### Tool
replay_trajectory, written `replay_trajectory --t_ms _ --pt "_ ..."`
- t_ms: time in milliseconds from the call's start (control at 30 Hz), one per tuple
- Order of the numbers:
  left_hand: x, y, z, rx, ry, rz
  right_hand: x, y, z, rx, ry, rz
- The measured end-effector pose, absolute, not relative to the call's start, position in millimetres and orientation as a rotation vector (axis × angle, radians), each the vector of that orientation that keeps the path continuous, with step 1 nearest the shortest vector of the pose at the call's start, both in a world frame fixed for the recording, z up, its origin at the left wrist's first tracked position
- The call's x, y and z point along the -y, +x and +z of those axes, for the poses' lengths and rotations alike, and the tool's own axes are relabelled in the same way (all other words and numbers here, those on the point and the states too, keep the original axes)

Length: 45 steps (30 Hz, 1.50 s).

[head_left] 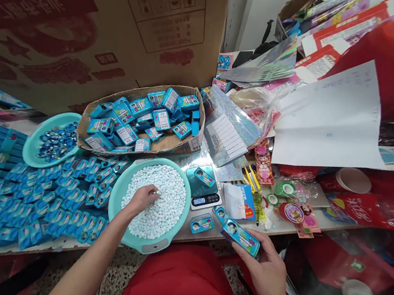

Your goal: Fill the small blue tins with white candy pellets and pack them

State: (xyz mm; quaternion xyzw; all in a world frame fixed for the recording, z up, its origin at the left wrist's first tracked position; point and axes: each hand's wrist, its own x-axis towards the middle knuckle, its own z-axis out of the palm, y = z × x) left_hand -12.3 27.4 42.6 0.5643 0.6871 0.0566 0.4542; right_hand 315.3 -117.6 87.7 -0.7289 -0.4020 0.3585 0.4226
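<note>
My left hand reaches into a turquoise basin filled with small white candies. Its fingers are drawn together at the candies, and what lies between them is hidden. In my right hand is a blue candy tin, tilted, with its lid swung out to the left; white candies show through the opening. A similar blue tin lies on the table between the basin and my right hand. Behind that tin stands a small digital scale, another blue tin resting on its plate.
Rows of blue tins cover the table at left, near a turquoise bowl of shiny blue pieces. A cut-down carton of blue tins stands behind the basin, before a large cardboard box. Packaging, tape and a bottle crowd the right.
</note>
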Motion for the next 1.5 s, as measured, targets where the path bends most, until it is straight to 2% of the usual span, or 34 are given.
replay_trajectory --t_ms 100,233,400,700,933,1133,1300,1500 --pt "-22 -18 49 -1.529 0.890 0.493 115 315 91 1.001 -1.813 0.899" --pt "-19 -17 57 -1.346 0.681 0.695 115 316 90 1.019 -1.805 0.904" --pt "-31 7 61 -1.413 0.930 0.439 116 318 86 1.045 -1.791 0.899" --pt "-91 98 90 -1.377 1.982 0.050 120 319 80 1.027 -1.777 0.893" --pt "-106 130 83 -1.351 2.292 -0.170 123 323 82 0.965 -1.777 0.902" --pt "-107 131 81 -1.296 2.335 -0.110 122 327 79 0.966 -1.771 0.852" --pt "-110 126 83 -1.286 2.266 0.130 121 328 82 0.965 -1.783 0.846" --pt "-86 77 79 -1.514 2.001 0.324 120 328 84 0.963 -1.819 0.845"
